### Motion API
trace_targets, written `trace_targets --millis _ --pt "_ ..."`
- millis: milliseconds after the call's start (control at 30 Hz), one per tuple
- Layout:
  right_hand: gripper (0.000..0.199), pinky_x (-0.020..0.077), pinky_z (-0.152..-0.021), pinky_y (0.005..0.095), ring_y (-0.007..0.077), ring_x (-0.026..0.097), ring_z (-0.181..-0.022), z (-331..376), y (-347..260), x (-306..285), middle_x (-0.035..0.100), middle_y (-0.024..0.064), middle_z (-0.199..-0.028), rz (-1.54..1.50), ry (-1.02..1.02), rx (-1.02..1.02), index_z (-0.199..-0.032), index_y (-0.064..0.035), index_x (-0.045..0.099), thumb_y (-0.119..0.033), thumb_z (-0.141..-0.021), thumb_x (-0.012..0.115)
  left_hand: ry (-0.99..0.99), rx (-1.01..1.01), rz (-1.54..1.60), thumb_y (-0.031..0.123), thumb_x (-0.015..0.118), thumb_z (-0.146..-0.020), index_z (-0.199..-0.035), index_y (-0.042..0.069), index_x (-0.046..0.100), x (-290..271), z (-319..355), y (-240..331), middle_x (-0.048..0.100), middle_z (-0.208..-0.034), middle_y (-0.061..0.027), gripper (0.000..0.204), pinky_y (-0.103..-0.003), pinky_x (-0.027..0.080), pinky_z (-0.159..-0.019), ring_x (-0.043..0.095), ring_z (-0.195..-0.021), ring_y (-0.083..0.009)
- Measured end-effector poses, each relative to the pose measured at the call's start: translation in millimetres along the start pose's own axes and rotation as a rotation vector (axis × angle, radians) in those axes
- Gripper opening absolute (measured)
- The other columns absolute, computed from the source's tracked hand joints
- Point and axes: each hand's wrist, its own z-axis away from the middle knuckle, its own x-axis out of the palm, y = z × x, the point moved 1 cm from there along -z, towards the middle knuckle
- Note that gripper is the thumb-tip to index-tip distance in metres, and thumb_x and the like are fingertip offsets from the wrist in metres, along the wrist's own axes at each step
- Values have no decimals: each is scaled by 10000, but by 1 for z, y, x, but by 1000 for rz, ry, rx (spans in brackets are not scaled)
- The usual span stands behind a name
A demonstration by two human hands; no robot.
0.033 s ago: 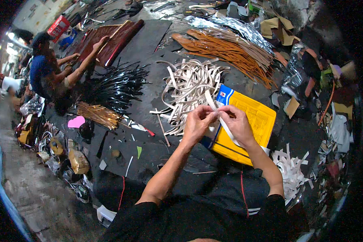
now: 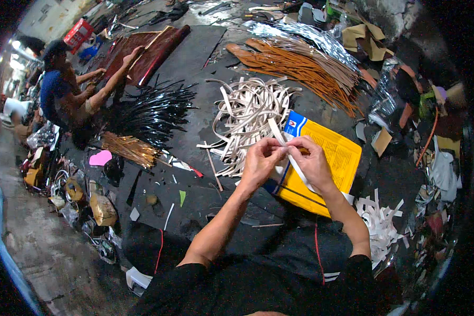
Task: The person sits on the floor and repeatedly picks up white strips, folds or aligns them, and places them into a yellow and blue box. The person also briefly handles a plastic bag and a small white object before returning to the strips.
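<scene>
A flat white strip [image 2: 301, 175] is pinched between the fingertips of both my hands, its upper end sticking up above them. My left hand [image 2: 259, 162] closes on it from the left. From the other side my right hand [image 2: 312, 160] grips it, thumb and forefinger nearly touching the left ones. The strip's lower length slants down under my right wrist. Beneath my hands lies a yellow and blue printed packet [image 2: 336, 158]. Just beyond my left hand is a tangled heap of whitish strips [image 2: 247, 113]. Short white strips [image 2: 379, 224] are piled beside my right forearm.
Orange-brown strips [image 2: 295, 68] and silvery strips [image 2: 305, 39] lie at the far right. Black strips [image 2: 150, 113] and golden-brown strips [image 2: 129, 149] lie left. A co-worker [image 2: 60, 89] sits at far left, hands by a dark red sheet [image 2: 152, 52]. Scraps [image 2: 102, 210] line both sides.
</scene>
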Motion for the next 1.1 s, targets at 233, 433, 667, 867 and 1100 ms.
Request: trace_targets --millis 233,433,667,867,1100 --pt "147 487 -787 302 199 639 -832 -6 1 -7 655 106 -869 -35 -74 88 -926 -1 678 -126 -855 648 130 176 -328 84 686 -807 -1005 -17 571 14 4 2 665 -822 -95 251 -294 533 -661 663 -733 -173" --pt "117 510 -724 342 259 652 -796 -5 -16 3 657 129 -847 250 25 -120 -862 -3 659 -110 -814 665 311 197 -469 127 673 -814 -869 -5 596 17 13 4 651 -712 -121 162 -325 507 -582 647 -622 -194" --pt "172 491 -715 309 148 603 -769 -8 15 -9 648 72 -817 -48 -20 152 -870 -4 643 -174 -846 640 81 147 -276 129 640 -838 -846 4 585 13 7 -4 634 -716 -64 137 -283 473 -552 596 -610 -128" --pt "132 485 -701 306 176 607 -749 -4 -11 -15 627 76 -809 145 -29 -113 -855 4 622 -126 -840 632 88 6 -272 203 653 -869 -860 -10 629 10 3 4 649 -703 -65 215 -263 478 -574 600 -626 -102" --pt "137 454 -675 278 126 539 -734 -7 -3 -12 567 31 -783 52 -97 -23 -822 -8 585 -143 -846 596 114 215 -344 190 629 -864 -804 -13 602 15 10 7 628 -696 -57 213 -282 477 -611 590 -651 -116"
